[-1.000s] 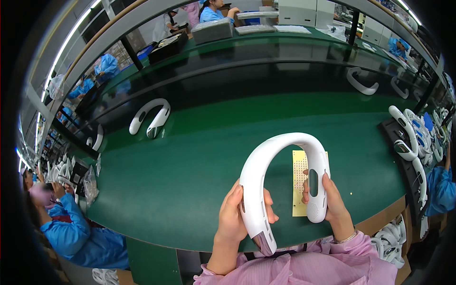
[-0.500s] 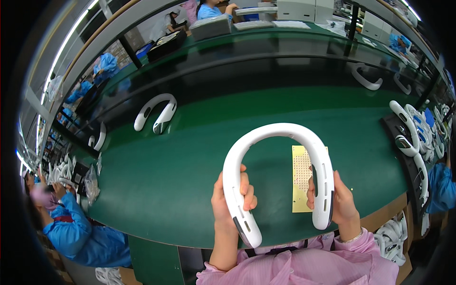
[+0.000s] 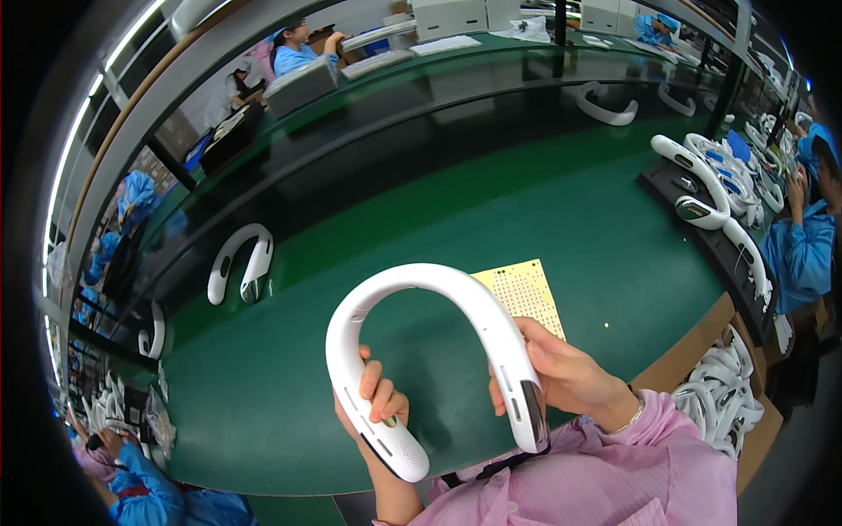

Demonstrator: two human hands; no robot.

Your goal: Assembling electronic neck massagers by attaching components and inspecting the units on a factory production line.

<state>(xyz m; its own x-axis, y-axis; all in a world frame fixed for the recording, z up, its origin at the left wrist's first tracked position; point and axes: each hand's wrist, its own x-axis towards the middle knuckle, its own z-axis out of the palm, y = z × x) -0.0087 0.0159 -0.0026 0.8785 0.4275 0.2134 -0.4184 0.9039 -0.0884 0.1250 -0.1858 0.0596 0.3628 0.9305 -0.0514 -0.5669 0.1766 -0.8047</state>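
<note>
A white U-shaped neck fan [image 3: 425, 277] is held up over the near edge of the green table, its curve pointing away from me and both ends toward me. My left hand [image 3: 377, 399] is wrapped round the left arm of the fan, fingers curled over its inner side. My right hand [image 3: 566, 373] grips the right arm, fingers partly hidden behind it. A dark glossy panel shows at the right end, and small slots run along the arms. Just beyond my right hand lies a yellow sheet of small round stickers [image 3: 531, 294], partly covered by the fan and hand.
Another neck fan [image 3: 254, 241] lies on the table [image 3: 289, 377] at left. To the right, a black tray [image 3: 667, 188] carries more fans. A cardboard box [image 3: 759, 438] of white fans stands below the right edge. Co-workers in blue sit at both sides.
The view has swung right and tilted. In my hands the neck fan has turned, so its right end now shows the dark glossy panel. Both hands keep their hold.
</note>
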